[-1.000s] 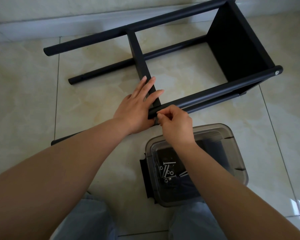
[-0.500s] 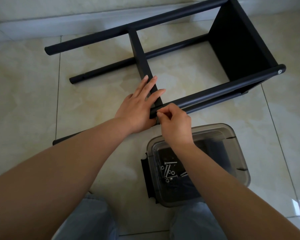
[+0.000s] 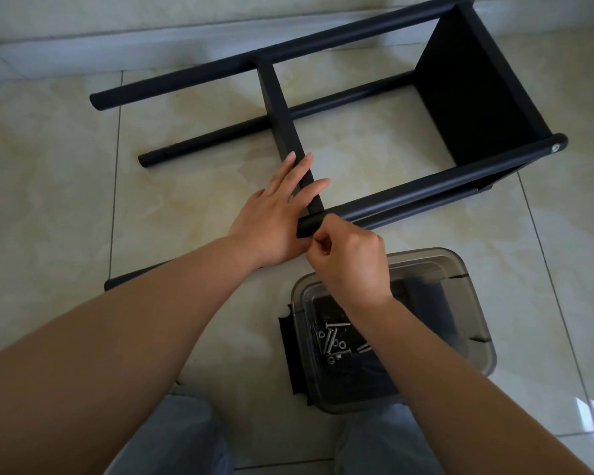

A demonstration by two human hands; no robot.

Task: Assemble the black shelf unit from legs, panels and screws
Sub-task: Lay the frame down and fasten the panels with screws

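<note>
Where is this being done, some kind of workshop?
More likely a room in a home: the black shelf frame lies on a glossy tiled floor beside a pale baseboard, with a clear tub of screws.

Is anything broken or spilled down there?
Nothing looks broken or spilled. The shelf frame lies on its side because it is half built, and the loose screws are all inside the clear plastic box.

Bare forearms, pale blue-grey trousers (image 3: 172, 437) (no sleeves visible)
</note>
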